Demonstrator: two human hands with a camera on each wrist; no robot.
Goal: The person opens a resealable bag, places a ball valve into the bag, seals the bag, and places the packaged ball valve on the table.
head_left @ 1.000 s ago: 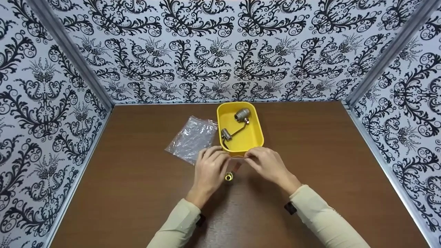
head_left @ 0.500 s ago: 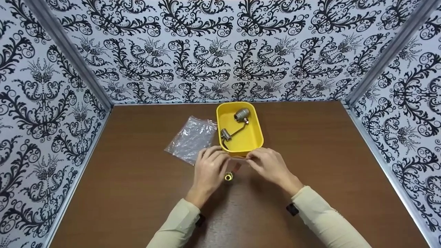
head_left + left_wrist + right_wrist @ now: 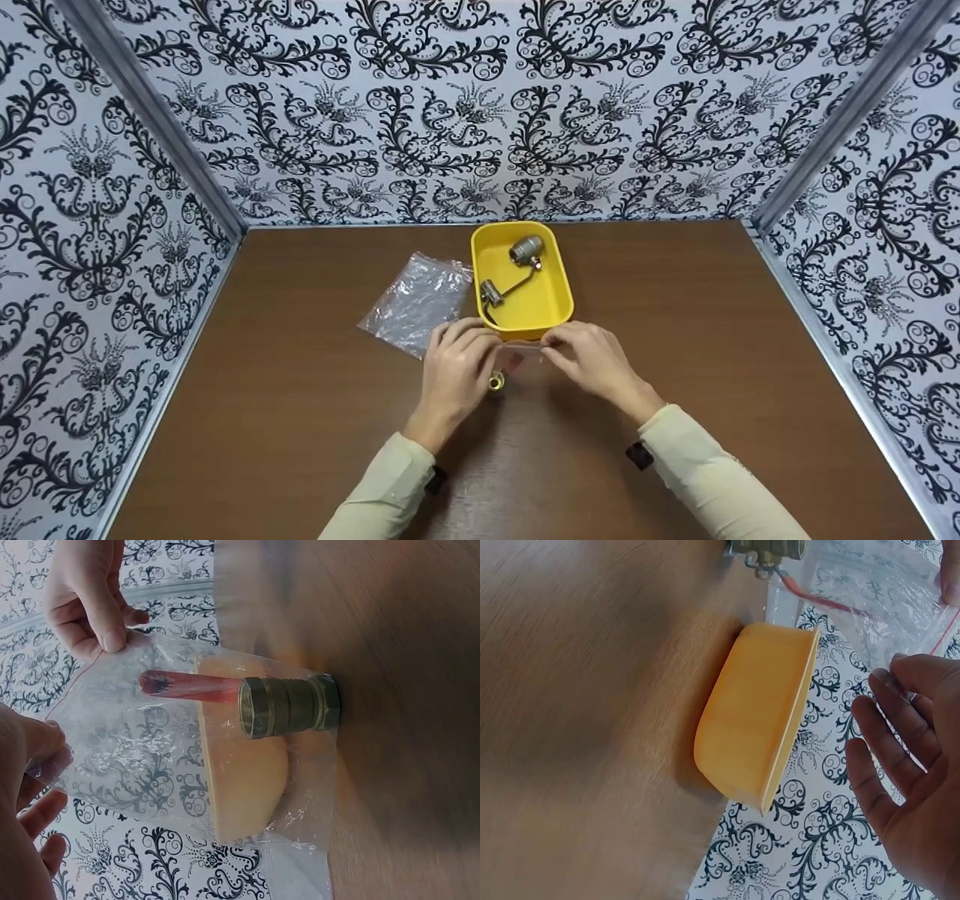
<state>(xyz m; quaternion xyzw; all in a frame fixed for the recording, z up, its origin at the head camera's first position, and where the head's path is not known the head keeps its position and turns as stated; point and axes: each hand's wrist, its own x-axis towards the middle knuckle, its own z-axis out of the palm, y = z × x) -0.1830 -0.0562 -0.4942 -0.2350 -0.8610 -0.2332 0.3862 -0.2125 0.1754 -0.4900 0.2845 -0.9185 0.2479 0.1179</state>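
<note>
A clear zip bag (image 3: 142, 757) with a red line along its mouth hangs upright between both hands. In it is a brass ball valve (image 3: 289, 705) with a red lever handle (image 3: 191, 686), its base down by the table. My left hand (image 3: 456, 371) pinches one top corner of the bag between thumb and fingers. At the other corner, my right hand (image 3: 592, 360) pinches the edge with thumb and index finger; its other fingers are spread in the right wrist view. Just beyond the hands stands a yellow tray (image 3: 551, 300).
Inside the tray lie a grey metal cylinder fitting (image 3: 527, 250) and a smaller metal piece (image 3: 491, 292) with a thin rod. Another clear plastic bag (image 3: 420, 304) lies flat left of the tray. Patterned walls (image 3: 480, 112) enclose the brown table (image 3: 675, 300).
My right hand has shifted slightly right, drawing the bag's top edge wider. The brass valve has moved a little left, toward my left hand. The left hand stays in place.
</note>
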